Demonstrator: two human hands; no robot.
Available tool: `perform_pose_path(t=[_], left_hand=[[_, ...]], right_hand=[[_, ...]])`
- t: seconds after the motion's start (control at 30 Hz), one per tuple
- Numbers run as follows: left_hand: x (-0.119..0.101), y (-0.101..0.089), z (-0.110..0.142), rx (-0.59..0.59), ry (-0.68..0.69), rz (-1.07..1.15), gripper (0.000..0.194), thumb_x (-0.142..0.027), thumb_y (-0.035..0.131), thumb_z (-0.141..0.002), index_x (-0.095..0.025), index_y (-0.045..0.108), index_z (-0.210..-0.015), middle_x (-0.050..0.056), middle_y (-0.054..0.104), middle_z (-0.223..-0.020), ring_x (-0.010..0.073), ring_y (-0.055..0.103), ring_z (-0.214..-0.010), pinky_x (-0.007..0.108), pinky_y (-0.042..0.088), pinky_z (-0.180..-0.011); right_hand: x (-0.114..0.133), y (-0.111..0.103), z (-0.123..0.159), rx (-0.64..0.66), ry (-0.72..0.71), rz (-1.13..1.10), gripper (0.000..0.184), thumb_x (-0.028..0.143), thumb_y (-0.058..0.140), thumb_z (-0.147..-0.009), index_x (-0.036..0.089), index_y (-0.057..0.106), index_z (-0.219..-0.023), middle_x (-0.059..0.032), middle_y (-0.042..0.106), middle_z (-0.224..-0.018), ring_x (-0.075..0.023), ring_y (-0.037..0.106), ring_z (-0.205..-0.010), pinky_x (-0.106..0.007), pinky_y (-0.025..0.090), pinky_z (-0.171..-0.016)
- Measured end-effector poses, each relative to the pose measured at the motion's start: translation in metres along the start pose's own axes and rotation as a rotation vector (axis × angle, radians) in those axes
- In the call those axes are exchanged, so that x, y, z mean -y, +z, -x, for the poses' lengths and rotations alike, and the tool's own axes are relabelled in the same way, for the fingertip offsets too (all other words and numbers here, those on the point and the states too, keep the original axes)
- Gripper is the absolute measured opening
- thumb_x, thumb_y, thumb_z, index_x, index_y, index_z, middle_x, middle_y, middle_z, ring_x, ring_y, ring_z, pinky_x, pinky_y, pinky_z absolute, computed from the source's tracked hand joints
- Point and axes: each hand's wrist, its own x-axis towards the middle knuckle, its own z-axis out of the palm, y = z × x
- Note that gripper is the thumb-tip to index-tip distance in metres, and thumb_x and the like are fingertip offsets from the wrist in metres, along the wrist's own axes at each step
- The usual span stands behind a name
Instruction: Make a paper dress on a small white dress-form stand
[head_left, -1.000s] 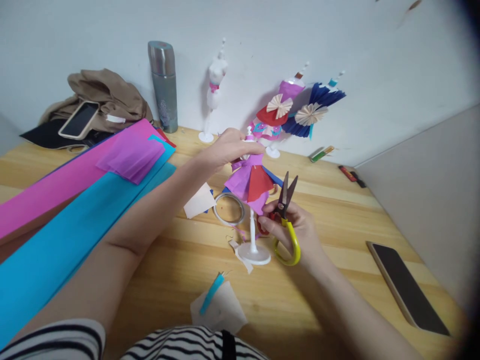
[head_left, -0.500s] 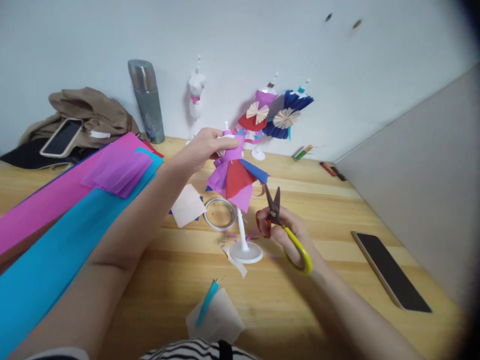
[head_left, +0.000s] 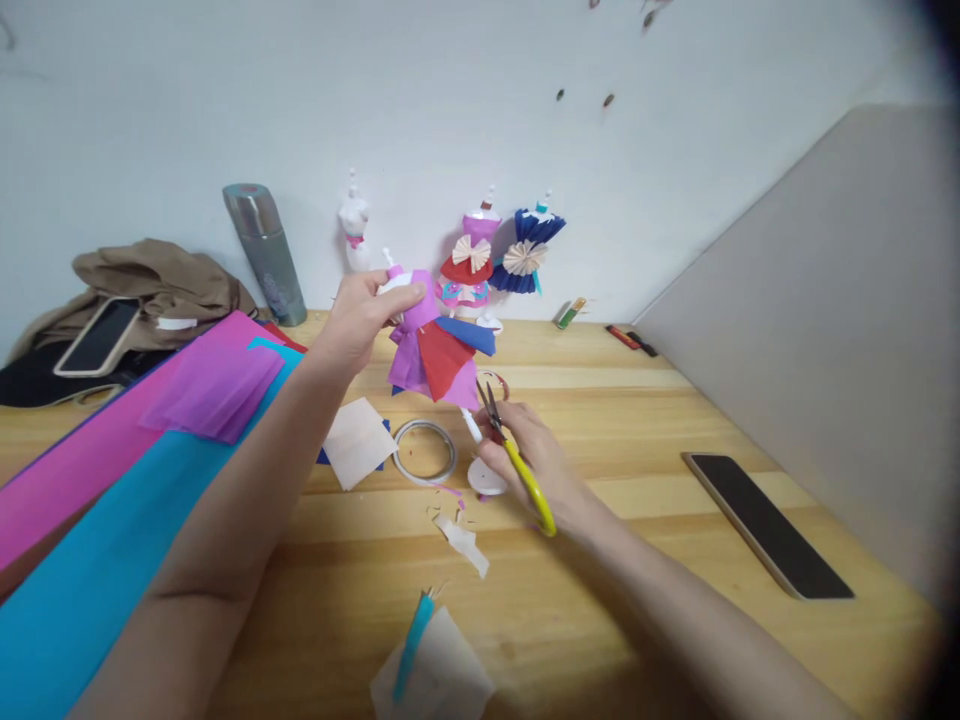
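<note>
I had my left hand (head_left: 357,318) pinched around the tilted, paper-dressed mannequin (head_left: 441,358); toward its five o'clock, my right hand (head_left: 538,455) curled around slightly parted yellow-handled scissors (head_left: 526,478).

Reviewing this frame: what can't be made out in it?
All in the head view:
Paper dress: back turned away from the camera.
Left hand: most fingertips hidden behind the dress.
Scissors: second handle mostly hidden by the right hand.
Blue sheet: cut off by the left edge.
Dark wall specks: too small to identify.
</note>
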Motion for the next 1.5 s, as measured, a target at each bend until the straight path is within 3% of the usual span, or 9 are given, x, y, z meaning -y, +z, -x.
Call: perform_pose_path(t=[0.1, 0.3, 0.53, 0.77, 0.9, 1.03, 1.17, 1.37, 1.5], left_hand=[[0.001, -0.003, -0.002, -0.003, 0.012, 0.021, 0.018, -0.022, 0.076, -0.074, -0.019, 0.062, -0.063, -0.001, 0.054, -0.057, 0.0102, 0.045, -0.053, 0.025, 0.035, -0.052], [0.011, -0.008, -0.011, -0.132, 0.069, 0.060, 0.024, -0.023, 0.079, -0.075, -0.019, 0.059, -0.061, -0.002, 0.051, -0.058, 0.0091, 0.045, -0.051, 0.023, 0.035, -0.050], [0.016, -0.011, -0.015, -0.163, 0.323, 0.191, 0.027, -0.036, 0.086, -0.071, -0.020, 0.064, -0.066, -0.004, 0.052, -0.057, 0.0089, 0.045, -0.050, 0.023, 0.036, -0.048], [0.012, -0.018, -0.017, -0.153, 0.365, 0.226, 0.030, -0.040, 0.089, -0.068, -0.019, 0.069, -0.074, -0.004, 0.056, -0.061, 0.0077, 0.047, -0.051, 0.022, 0.038, -0.050], [0.016, -0.018, -0.018, -0.135, 0.322, 0.260, 0.034, -0.038, 0.089, -0.069, -0.019, 0.061, -0.064, -0.005, 0.055, -0.058, 0.0068, 0.047, -0.050, 0.021, 0.040, -0.050], [0.017, -0.018, -0.018, -0.098, 0.273, 0.303, 0.034, -0.035, 0.089, -0.068, -0.019, 0.061, -0.060, -0.004, 0.057, -0.057, 0.0077, 0.048, -0.048, 0.022, 0.040, -0.047], [0.018, -0.017, -0.016, -0.024, 0.076, 0.405, 0.020, -0.031, 0.081, -0.078, -0.019, 0.068, -0.068, -0.001, 0.066, -0.063, 0.0122, 0.059, -0.055, 0.026, 0.051, -0.056], [0.020, -0.005, -0.007, 0.045, -0.205, 0.455, 0.017, -0.024, 0.068, -0.089, -0.016, 0.073, -0.075, 0.003, 0.074, -0.068, 0.0150, 0.067, -0.060, 0.026, 0.056, -0.063], [0.023, -0.002, -0.005, 0.061, -0.237, 0.464, 0.020, -0.021, 0.061, -0.092, -0.015, 0.075, -0.080, 0.003, 0.074, -0.067, 0.0164, 0.069, -0.062, 0.027, 0.057, -0.067]], right_hand=[[-0.003, -0.010, -0.003, -0.082, 0.023, 0.042, 0.039, 0.060, 0.051, -0.093, 0.022, 0.060, -0.100, -0.0098, 0.066, -0.090, -0.0275, 0.061, -0.083, -0.041, 0.047, -0.076], [-0.001, -0.045, 0.000, -0.492, 0.046, 0.241, 0.036, 0.056, 0.068, -0.084, 0.023, 0.057, -0.094, -0.0036, 0.056, -0.078, -0.0236, 0.054, -0.074, -0.038, 0.044, -0.070], [0.023, -0.032, 0.013, -0.121, 0.045, -0.376, 0.040, 0.048, 0.075, -0.083, 0.025, 0.062, -0.113, -0.0004, 0.058, -0.084, -0.0173, 0.059, -0.070, -0.032, 0.051, -0.062], [0.022, -0.040, 0.019, -0.214, -0.043, -0.167, 0.040, 0.035, 0.074, -0.084, 0.026, 0.062, -0.122, -0.0006, 0.059, -0.088, -0.0172, 0.056, -0.073, -0.031, 0.051, -0.064], [0.024, -0.041, 0.025, -0.145, -0.135, -0.280, 0.038, 0.040, 0.070, -0.090, 0.029, 0.057, -0.124, -0.0014, 0.062, -0.093, -0.0167, 0.058, -0.073, -0.030, 0.052, -0.062], [0.009, -0.057, 0.010, -0.360, -0.255, -0.094, 0.042, 0.051, 0.073, -0.087, 0.028, 0.058, -0.120, -0.0011, 0.060, -0.089, -0.0187, 0.058, -0.074, -0.034, 0.052, -0.067], [-0.017, -0.067, -0.015, -0.402, -0.403, 0.035, 0.039, 0.050, 0.073, -0.090, 0.026, 0.058, -0.117, 0.0005, 0.056, -0.083, -0.0178, 0.057, -0.069, -0.035, 0.051, -0.066], [-0.021, -0.028, -0.025, -0.455, -0.673, 0.108, 0.036, 0.051, 0.065, -0.097, 0.026, 0.064, -0.123, -0.0021, 0.058, -0.083, -0.0196, 0.058, -0.069, -0.038, 0.055, -0.067], [-0.014, -0.005, -0.027, -0.557, -0.694, 0.141, 0.031, 0.026, 0.066, -0.095, 0.026, 0.064, -0.125, -0.0024, 0.057, -0.087, -0.0187, 0.058, -0.072, -0.033, 0.052, -0.061]])
